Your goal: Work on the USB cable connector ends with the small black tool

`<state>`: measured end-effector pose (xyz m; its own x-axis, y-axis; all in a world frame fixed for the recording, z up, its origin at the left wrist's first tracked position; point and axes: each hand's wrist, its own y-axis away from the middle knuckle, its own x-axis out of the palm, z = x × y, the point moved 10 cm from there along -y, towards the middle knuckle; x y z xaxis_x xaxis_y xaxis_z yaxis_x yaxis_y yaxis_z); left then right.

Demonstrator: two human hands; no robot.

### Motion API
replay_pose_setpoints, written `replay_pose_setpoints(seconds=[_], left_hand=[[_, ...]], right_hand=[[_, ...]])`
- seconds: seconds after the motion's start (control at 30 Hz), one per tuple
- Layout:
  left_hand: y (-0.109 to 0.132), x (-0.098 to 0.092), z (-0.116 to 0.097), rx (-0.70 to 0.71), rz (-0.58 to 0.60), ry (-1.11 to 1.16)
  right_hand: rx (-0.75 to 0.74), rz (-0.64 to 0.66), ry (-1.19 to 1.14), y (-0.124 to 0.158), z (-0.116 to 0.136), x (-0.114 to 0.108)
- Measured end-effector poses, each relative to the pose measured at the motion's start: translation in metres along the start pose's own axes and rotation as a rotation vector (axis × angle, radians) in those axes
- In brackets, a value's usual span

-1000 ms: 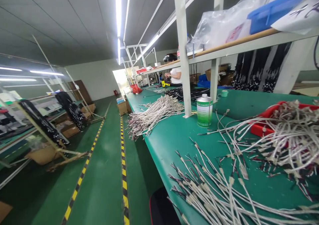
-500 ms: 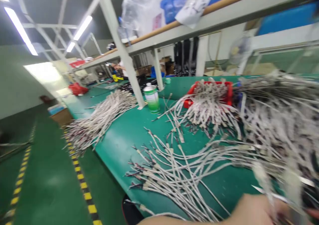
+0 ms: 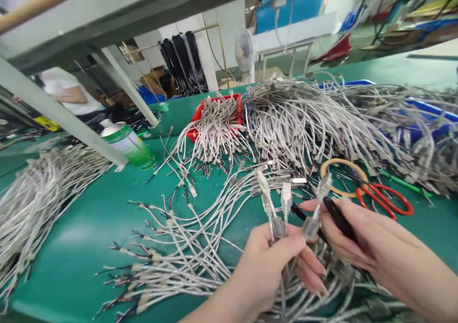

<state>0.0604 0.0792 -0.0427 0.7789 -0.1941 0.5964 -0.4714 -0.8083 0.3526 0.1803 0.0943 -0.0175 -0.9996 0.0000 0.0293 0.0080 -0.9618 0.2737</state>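
Observation:
Several grey-white cables with metal USB plugs (image 3: 286,196) stand upright in my left hand (image 3: 275,261), whose thumb and fingers close round them just below the plugs. In my right hand (image 3: 361,237) is a black-handled tool (image 3: 341,223); its working end cannot be made out. One more cable plug (image 3: 324,187) leans between the two hands, touching my right fingertips, its grey sleeve by my left thumb. Under both hands lies a heap of cables (image 3: 332,294). To their left, a fanned bundle of cables (image 3: 186,275) ends in stripped dark and red wires.
Orange-handled scissors (image 3: 402,201) and a tape roll (image 3: 327,165) lie beyond my right hand. Behind are a red bin (image 3: 234,101) of cables and a large cable pile (image 3: 296,122). A green-white can (image 3: 130,146) stands near the shelf post (image 3: 67,108). A person (image 3: 71,94) works at far left.
The view has swung right and down towards the bench. Both hands are now in plain sight with the cables, where before they were blurred at the lower right edge.

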Motion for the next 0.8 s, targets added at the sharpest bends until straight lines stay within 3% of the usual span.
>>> replay_pose_setpoints(seconds=[0.2,0.4,0.57,0.7,0.8], left_hand=[[0.003,0.007,0.004,-0.035,0.056,0.052],[0.008,-0.001,-0.008,0.057,-0.056,0.048],[0.013,-0.011,-0.016,0.108,-0.184,-0.004],[0.018,-0.015,-0.025,0.139,-0.271,-0.115],[0.019,-0.012,-0.028,0.131,-0.256,-0.177]], right_hand=[[0.025,0.149,-0.045,0.007,-0.001,0.016],[0.018,0.115,-0.058,-0.001,-0.004,0.013],[0.038,0.177,0.067,0.013,-0.005,0.02],[-0.123,0.317,0.343,0.028,0.009,0.046],[-0.247,0.234,0.417,0.027,0.023,0.044]])
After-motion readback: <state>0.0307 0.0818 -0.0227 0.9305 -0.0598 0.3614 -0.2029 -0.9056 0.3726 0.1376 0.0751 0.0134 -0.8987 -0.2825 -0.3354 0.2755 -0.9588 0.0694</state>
